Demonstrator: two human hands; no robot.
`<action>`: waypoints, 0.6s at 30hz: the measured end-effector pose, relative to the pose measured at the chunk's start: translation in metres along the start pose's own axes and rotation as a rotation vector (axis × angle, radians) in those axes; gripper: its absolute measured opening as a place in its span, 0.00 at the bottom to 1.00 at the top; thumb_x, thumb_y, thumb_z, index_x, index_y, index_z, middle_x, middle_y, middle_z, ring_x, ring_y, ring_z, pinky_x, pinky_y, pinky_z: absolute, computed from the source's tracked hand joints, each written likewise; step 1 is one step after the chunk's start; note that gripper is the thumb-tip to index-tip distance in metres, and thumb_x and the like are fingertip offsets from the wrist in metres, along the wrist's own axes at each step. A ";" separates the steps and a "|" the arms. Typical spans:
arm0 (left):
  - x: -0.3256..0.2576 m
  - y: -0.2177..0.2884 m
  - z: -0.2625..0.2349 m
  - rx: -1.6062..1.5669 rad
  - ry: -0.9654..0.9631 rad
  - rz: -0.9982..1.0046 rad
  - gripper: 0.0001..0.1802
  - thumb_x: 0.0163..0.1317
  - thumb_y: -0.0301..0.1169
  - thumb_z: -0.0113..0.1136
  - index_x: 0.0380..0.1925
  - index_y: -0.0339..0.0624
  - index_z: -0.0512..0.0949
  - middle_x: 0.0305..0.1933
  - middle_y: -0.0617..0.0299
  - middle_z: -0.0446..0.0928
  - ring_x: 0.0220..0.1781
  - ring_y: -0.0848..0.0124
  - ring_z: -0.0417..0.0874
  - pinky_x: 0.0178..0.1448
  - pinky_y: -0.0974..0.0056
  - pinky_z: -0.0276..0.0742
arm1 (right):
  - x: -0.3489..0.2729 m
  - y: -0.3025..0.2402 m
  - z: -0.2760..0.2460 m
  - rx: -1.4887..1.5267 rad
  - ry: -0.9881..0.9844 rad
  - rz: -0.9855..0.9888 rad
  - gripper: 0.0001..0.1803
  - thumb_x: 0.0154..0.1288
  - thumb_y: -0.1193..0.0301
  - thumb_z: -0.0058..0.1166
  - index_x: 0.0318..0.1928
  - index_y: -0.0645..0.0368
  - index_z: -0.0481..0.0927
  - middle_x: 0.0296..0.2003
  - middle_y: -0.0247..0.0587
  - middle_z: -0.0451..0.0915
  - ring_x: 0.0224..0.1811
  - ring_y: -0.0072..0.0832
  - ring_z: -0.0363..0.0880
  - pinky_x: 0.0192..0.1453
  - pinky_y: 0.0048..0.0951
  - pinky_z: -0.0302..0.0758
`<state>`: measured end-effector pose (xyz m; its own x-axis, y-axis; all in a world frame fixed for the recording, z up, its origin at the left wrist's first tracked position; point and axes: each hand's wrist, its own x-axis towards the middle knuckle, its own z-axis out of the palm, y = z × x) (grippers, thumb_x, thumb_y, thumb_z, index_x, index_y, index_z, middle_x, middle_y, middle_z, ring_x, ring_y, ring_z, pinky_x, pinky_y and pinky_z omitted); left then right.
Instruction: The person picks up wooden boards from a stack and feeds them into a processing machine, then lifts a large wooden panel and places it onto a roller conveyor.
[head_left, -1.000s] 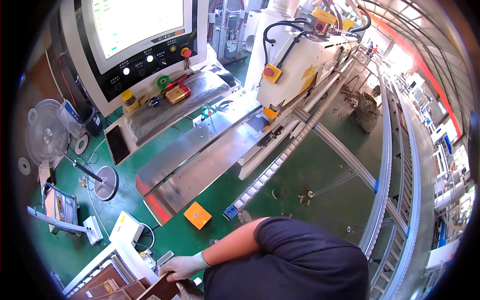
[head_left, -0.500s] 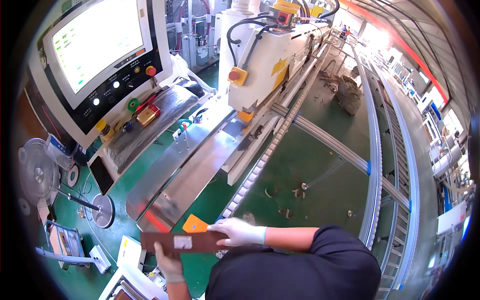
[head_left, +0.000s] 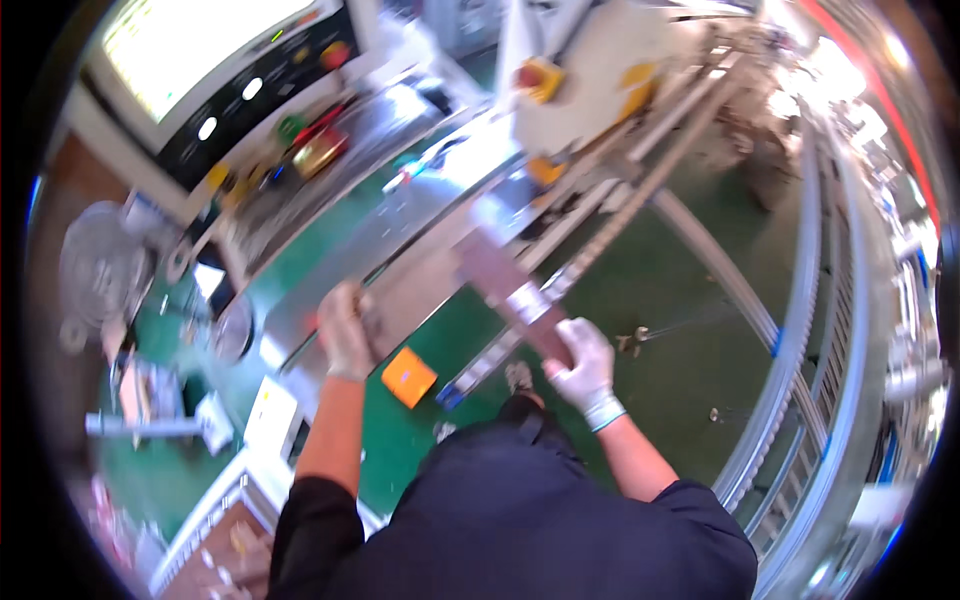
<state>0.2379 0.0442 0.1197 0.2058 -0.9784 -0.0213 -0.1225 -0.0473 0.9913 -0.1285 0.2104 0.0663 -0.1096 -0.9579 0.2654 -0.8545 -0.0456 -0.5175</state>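
Observation:
My right hand (head_left: 587, 365), in a white glove, grips the near end of a narrow brown board (head_left: 482, 262) with a pale label on it. The board slants away to the upper left, its far end over the edge of the metal machine bed (head_left: 425, 275). My left hand (head_left: 345, 330), also gloved, is over the near part of that bed, apart from the board. Its fingers are smeared by motion, and whether anything lies in them cannot be made out. An orange plate (head_left: 409, 378) sits between my forearms, just off the bed.
A control panel with a bright screen (head_left: 190, 45) stands at the upper left, above a shelf with small tools. A white machine head with a red stop button (head_left: 538, 78) is ahead. Roller rails (head_left: 800, 330) run along the right. A fan (head_left: 105, 255) stands at far left.
Both hands held the board level near my body. My left hand has come off it and moved forward; my right hand has swung the board up and turned it toward the machine. The view has shifted.

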 end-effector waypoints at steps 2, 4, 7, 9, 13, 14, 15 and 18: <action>0.030 -0.125 -0.006 0.425 0.003 0.414 0.16 0.71 0.40 0.63 0.52 0.43 0.83 0.49 0.52 0.84 0.52 0.60 0.85 0.55 0.53 0.82 | 0.019 0.009 0.007 -0.039 0.089 0.027 0.39 0.46 0.62 0.77 0.62 0.57 0.83 0.62 0.56 0.80 0.65 0.54 0.78 0.70 0.50 0.74; 0.008 -0.086 0.015 1.090 -0.296 0.376 0.35 0.68 0.51 0.61 0.70 0.45 0.74 0.75 0.46 0.71 0.80 0.46 0.66 0.83 0.44 0.58 | 0.038 0.026 0.012 -0.130 0.075 0.062 0.40 0.46 0.62 0.78 0.64 0.55 0.82 0.63 0.57 0.79 0.64 0.54 0.79 0.70 0.50 0.74; 0.003 -0.087 0.026 1.198 -0.335 0.487 0.39 0.67 0.57 0.59 0.72 0.45 0.73 0.80 0.49 0.65 0.84 0.49 0.57 0.86 0.44 0.48 | 0.070 0.044 0.022 -0.104 0.002 0.076 0.40 0.52 0.57 0.75 0.68 0.45 0.79 0.68 0.51 0.75 0.71 0.51 0.72 0.73 0.53 0.67; 0.004 -0.081 0.030 1.181 -0.346 0.405 0.40 0.67 0.58 0.60 0.73 0.48 0.71 0.81 0.50 0.63 0.84 0.49 0.57 0.86 0.44 0.47 | 0.091 0.049 0.027 -0.135 -0.014 0.067 0.39 0.54 0.56 0.74 0.68 0.45 0.79 0.68 0.50 0.74 0.71 0.51 0.70 0.75 0.52 0.65; 0.002 -0.077 0.030 1.206 -0.305 0.395 0.40 0.66 0.58 0.61 0.72 0.48 0.72 0.80 0.51 0.64 0.84 0.49 0.58 0.86 0.44 0.48 | 0.122 0.050 0.041 -0.231 0.058 0.000 0.35 0.58 0.54 0.73 0.66 0.45 0.81 0.70 0.47 0.74 0.75 0.48 0.67 0.79 0.51 0.60; 0.003 -0.076 0.034 1.208 -0.325 0.388 0.40 0.66 0.58 0.61 0.72 0.48 0.72 0.80 0.51 0.64 0.84 0.49 0.58 0.86 0.44 0.48 | 0.125 0.051 0.044 -0.261 0.073 -0.020 0.35 0.59 0.54 0.72 0.66 0.46 0.82 0.71 0.48 0.73 0.76 0.48 0.66 0.79 0.51 0.59; 0.005 -0.074 0.038 1.203 -0.323 0.393 0.40 0.66 0.57 0.61 0.71 0.48 0.72 0.80 0.52 0.64 0.83 0.49 0.59 0.85 0.44 0.49 | 0.128 0.052 0.048 -0.296 0.095 -0.020 0.33 0.57 0.51 0.73 0.63 0.44 0.84 0.71 0.44 0.74 0.73 0.45 0.68 0.77 0.52 0.61; 0.010 -0.080 0.043 1.184 -0.314 0.399 0.40 0.62 0.56 0.65 0.71 0.48 0.72 0.78 0.52 0.66 0.81 0.49 0.61 0.84 0.43 0.50 | 0.138 0.057 0.047 -0.235 0.116 0.012 0.33 0.56 0.52 0.74 0.62 0.45 0.85 0.69 0.44 0.76 0.71 0.45 0.72 0.74 0.51 0.64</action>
<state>0.2080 0.0294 0.0347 -0.2599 -0.9638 0.0590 -0.9380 0.2666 0.2215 -0.1689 0.0628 0.0351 -0.1664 -0.9185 0.3587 -0.9458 0.0458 -0.3215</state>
